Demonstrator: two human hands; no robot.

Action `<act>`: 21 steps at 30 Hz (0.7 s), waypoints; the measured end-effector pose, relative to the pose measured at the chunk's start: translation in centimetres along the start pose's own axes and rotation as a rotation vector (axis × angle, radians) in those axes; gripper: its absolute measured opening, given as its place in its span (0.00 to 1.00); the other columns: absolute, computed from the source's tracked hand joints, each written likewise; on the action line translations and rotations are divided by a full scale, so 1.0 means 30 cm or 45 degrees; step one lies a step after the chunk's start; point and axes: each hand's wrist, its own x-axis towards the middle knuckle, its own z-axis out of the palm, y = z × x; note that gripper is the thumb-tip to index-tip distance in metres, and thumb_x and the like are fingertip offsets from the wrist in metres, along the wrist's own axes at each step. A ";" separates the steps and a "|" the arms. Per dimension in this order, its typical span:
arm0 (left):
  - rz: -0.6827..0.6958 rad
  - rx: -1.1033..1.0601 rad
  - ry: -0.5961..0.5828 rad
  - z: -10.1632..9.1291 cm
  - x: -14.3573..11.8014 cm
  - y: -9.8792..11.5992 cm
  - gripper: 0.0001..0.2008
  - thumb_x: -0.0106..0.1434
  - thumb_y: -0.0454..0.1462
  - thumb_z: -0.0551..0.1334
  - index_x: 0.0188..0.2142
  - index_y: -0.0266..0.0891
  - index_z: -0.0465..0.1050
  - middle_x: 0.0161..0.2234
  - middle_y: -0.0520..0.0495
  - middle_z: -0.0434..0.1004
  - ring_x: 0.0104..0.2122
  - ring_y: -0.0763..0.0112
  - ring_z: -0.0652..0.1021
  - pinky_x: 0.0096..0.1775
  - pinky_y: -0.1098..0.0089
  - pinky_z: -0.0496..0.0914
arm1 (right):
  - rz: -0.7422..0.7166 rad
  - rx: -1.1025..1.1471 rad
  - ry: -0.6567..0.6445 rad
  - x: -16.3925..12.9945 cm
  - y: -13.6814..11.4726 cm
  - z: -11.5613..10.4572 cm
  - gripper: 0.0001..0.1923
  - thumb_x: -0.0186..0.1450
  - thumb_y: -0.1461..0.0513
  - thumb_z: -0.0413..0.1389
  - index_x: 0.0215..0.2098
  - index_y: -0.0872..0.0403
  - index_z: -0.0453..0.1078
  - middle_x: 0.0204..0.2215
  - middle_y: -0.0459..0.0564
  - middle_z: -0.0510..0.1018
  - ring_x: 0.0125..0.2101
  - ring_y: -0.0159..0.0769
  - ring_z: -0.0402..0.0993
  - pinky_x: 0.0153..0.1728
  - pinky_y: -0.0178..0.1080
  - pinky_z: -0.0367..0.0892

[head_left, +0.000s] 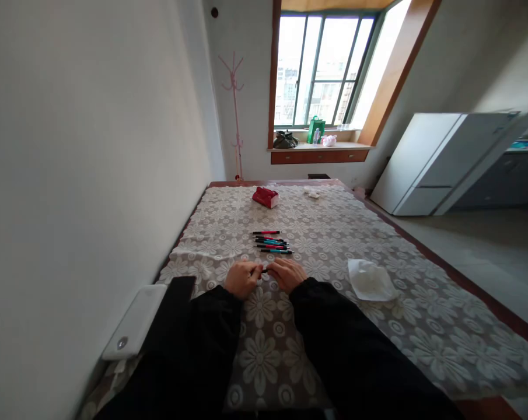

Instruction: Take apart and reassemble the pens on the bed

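Observation:
My left hand and my right hand meet low over the tablecloth, fingers closed. Between their fingertips a short black stretch of a slim pen shows; the fingers cover the rest of it. Just beyond the hands lie several slim pens, black with red or blue sections, side by side and roughly crosswise. Closest to my hands is a blue-and-black pen. A red-and-black pen lies slightly apart at the far side of the group.
A patterned tablecloth covers the long table. Crumpled white paper lies to the right, a red pouch farther back. At the left, beside the wall, are a white box-shaped device with a cable and a dark flat object.

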 end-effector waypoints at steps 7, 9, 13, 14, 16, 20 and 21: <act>0.079 -0.073 0.033 0.005 -0.001 0.001 0.09 0.61 0.42 0.61 0.39 0.43 0.75 0.33 0.48 0.78 0.37 0.65 0.74 0.39 0.69 0.65 | 0.021 0.077 0.022 -0.003 0.000 0.003 0.08 0.66 0.61 0.53 0.43 0.53 0.69 0.37 0.49 0.76 0.37 0.35 0.71 0.38 0.35 0.61; 0.028 -0.025 0.028 0.008 0.000 -0.005 0.12 0.65 0.42 0.55 0.33 0.43 0.75 0.28 0.48 0.76 0.33 0.66 0.74 0.37 0.69 0.64 | -0.007 0.047 0.048 -0.004 -0.005 0.002 0.08 0.68 0.59 0.51 0.42 0.53 0.70 0.36 0.49 0.76 0.37 0.35 0.70 0.39 0.36 0.61; -0.113 0.044 0.052 0.018 0.003 -0.030 0.21 0.69 0.44 0.47 0.27 0.41 0.73 0.25 0.48 0.73 0.31 0.68 0.73 0.34 0.70 0.63 | 0.013 0.001 0.105 -0.002 -0.003 0.000 0.12 0.70 0.57 0.48 0.37 0.52 0.72 0.32 0.49 0.75 0.36 0.35 0.69 0.40 0.36 0.60; -0.117 0.043 0.060 0.022 0.004 -0.037 0.21 0.69 0.44 0.48 0.28 0.41 0.74 0.25 0.48 0.74 0.31 0.67 0.74 0.34 0.69 0.63 | 0.033 0.004 0.118 -0.002 0.000 -0.001 0.11 0.70 0.58 0.49 0.36 0.52 0.72 0.33 0.49 0.75 0.36 0.35 0.69 0.40 0.36 0.59; -0.085 0.024 0.089 0.029 0.006 -0.046 0.15 0.67 0.44 0.52 0.33 0.42 0.75 0.29 0.48 0.76 0.34 0.66 0.74 0.36 0.69 0.64 | 0.071 0.023 0.127 -0.002 0.005 -0.001 0.09 0.68 0.59 0.51 0.37 0.51 0.72 0.34 0.49 0.75 0.37 0.35 0.69 0.40 0.37 0.59; 0.018 -0.076 0.077 0.034 0.011 -0.048 0.10 0.63 0.41 0.57 0.39 0.43 0.75 0.35 0.48 0.77 0.38 0.65 0.75 0.40 0.68 0.66 | 0.109 0.047 0.094 -0.001 0.009 -0.002 0.08 0.68 0.60 0.51 0.38 0.50 0.72 0.34 0.47 0.76 0.37 0.35 0.70 0.41 0.37 0.58; 0.030 -0.080 0.077 0.033 0.011 -0.046 0.10 0.63 0.41 0.57 0.39 0.43 0.75 0.36 0.48 0.78 0.38 0.65 0.75 0.41 0.68 0.67 | 0.128 0.043 0.086 -0.001 0.010 -0.003 0.08 0.68 0.59 0.51 0.38 0.49 0.72 0.34 0.47 0.76 0.37 0.35 0.70 0.41 0.37 0.58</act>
